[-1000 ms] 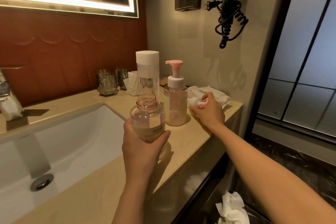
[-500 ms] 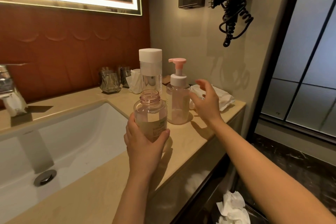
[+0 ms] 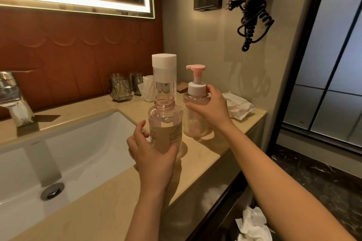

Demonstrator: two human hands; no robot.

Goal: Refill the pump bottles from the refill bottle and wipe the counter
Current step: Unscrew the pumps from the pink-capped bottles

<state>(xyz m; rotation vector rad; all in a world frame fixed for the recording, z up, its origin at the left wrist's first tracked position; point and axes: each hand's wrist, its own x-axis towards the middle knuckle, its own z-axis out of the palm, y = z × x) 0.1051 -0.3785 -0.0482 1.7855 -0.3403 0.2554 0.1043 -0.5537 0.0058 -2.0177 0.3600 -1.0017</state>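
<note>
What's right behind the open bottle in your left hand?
A tall clear bottle with a white cap stands there; the open bottle covers its base. Left of it, tissue and glasses sit farther back. The pump bottle is beside, not behind.

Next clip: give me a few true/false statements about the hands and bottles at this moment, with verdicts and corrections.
1. The left hand holds an uncapped bottle. True.
2. A white-capped bottle stands behind the uncapped bottle. True.
3. The right hand grips the white-capped bottle. False: its fingers are curled round the pump bottle.
4. The pump bottle has its top off. False: its pink pump head is fitted.
</note>
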